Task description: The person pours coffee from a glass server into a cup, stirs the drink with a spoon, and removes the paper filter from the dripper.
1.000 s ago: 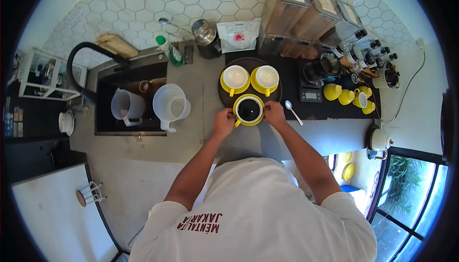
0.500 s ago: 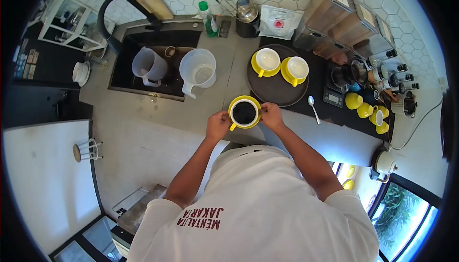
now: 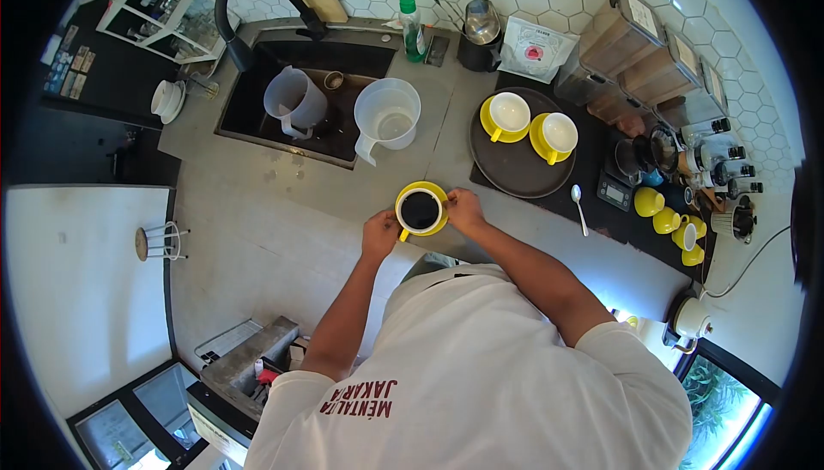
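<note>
A yellow saucer carries a yellow-handled cup of dark liquid, near the counter's front edge. My left hand pinches the saucer's left rim, beside the cup handle. On the opposite rim, my right hand is closed with its fingertips at the edge. Behind and to the right, a round dark tray bears two white cups with yellow handles, a left cup and a right cup, each on a yellow saucer. A spoon lies right of the tray.
A sink with a plastic jug in it is at the left; a second jug stands by its right edge. Farther right are a scale, several yellow cups and a kettle. A soap bottle stands behind.
Both hands have drawn the saucer and its cup off the tray's front, toward the counter edge and leftward. The view has turned, shifting the surroundings.
</note>
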Motion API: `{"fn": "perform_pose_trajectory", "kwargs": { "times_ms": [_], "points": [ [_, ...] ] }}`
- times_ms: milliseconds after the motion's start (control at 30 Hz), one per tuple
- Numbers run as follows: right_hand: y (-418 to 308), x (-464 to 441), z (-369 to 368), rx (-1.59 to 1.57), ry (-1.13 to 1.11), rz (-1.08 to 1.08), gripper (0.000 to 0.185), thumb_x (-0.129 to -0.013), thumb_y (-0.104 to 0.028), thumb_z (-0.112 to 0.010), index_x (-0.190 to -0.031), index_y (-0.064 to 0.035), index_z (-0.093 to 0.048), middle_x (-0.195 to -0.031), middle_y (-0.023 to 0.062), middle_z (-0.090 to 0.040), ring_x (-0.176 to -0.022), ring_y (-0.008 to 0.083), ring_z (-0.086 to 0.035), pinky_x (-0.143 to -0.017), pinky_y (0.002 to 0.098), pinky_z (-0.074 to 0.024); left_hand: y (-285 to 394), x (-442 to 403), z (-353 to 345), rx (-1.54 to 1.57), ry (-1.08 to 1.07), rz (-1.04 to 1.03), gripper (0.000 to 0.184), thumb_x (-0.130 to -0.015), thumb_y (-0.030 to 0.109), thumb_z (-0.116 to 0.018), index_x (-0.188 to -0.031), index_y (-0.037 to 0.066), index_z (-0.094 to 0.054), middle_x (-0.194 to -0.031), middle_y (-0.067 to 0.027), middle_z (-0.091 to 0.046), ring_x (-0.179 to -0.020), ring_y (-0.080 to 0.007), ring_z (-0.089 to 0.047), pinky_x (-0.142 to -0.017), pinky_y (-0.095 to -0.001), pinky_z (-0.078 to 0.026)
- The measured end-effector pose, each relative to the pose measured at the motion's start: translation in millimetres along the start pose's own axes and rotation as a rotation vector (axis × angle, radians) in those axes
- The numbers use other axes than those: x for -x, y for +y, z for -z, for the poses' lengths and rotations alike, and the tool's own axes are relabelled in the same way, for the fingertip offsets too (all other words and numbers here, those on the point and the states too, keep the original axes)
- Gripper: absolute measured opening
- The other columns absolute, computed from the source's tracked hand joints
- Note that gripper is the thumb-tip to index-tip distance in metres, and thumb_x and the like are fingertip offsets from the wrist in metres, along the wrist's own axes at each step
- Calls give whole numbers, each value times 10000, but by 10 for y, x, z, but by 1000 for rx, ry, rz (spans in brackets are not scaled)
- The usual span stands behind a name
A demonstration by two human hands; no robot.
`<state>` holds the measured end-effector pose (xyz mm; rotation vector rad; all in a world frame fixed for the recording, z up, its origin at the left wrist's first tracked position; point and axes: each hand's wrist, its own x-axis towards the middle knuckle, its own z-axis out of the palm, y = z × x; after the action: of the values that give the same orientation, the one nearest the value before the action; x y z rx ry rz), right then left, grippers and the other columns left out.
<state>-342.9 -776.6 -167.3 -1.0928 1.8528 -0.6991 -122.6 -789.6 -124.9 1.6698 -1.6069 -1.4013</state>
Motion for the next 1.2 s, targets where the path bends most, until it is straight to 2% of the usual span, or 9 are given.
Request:
{"fn": "perform_pose_trajectory", "kwargs": {
  "times_ms": [300,333,500,733,867,1000,1067,1133,1200],
  "points": [
    [-349,-154,-122,142,-19,77,132,-747,-139,-676,-831,-39,-670,-890,173,-667,-850,334,-647,-761,408,-524,-476,-212,124,-73,124,-98,225,-769,47,-561,-963,-11,-660,-688,-120,-660,-516,-158,-612,-506,-288,-486],
    [-359,-176,-154,141,-23,88,131,-745,-140,-677,-829,-40,-670,-889,171,-668,-845,333,-649,-757,409,-526,-321,-172,174,-47,99,14,212,-772,50,-557,-946,-14,-659,-667,-113,-650,-505,-156,-612,-487,-286,-486],
    [-396,-251,-293,158,34,145,123,-719,-113,-649,-807,-27,-658,-863,173,-658,-813,334,-643,-727,416,-519,-297,-220,264,-1,135,40,167,-809,50,-552,-923,-14,-655,-664,-81,-636,-517,-124,-596,-452,-279,-502],
    [-389,-177,-88,53,-137,169,190,-768,-133,-627,-910,-9,-645,-862,190,-656,-806,339,-647,-712,412,-513,-467,-195,273,102,115,68,239,-870,75,-542,-1076,-18,-618,-774,-71,-651,-574,-110,-602,-464,-257,-513],
    [-300,186,365,-46,-118,296,195,-786,-143,-615,-935,-19,-633,-847,180,-654,-786,332,-641,-697,419,-504,-388,-42,353,221,84,184,324,-917,181,-543,-1192,11,-553,-861,-85,-662,-640,-145,-649,-499,-240,-507],
    [-256,432,997,-308,-150,286,176,-844,-125,-598,-976,-13,-627,-793,127,-649,-690,201,-622,-636,331,-493,-347,228,452,297,223,259,193,-898,137,-561,-1028,-3,-585,-776,-84,-639,-532,-135,-603,-439,-227,-454],
    [-317,423,1453,-370,31,394,153,-871,-106,-580,-986,-19,-630,-754,86,-645,-675,121,-592,-619,275,-476,-195,502,504,250,319,146,150,-896,123,-559,-977,-1,-586,-750,-69,-616,-509,-127,-573,-441,-225,-441],
    [-426,343,1969,-451,159,212,146,-878,-109,-575,-984,-29,-635,-754,80,-651,-685,114,-596,-621,264,-475,127,689,494,199,423,39,116,-895,108,-556,-926,1,-587,-724,-55,-592,-486,-119,-542,-442,-223,-429],
    [-188,-5,2312,-342,359,249,141,-877,-110,-574,-972,-28,-637,-777,85,-645,-680,107,-592,-625,261,-471,468,756,369,420,428,6,84,-888,75,-551,-882,0,-587,-698,-41,-549,-472,-106,-494,-459,-222,-416]
  ]
}}
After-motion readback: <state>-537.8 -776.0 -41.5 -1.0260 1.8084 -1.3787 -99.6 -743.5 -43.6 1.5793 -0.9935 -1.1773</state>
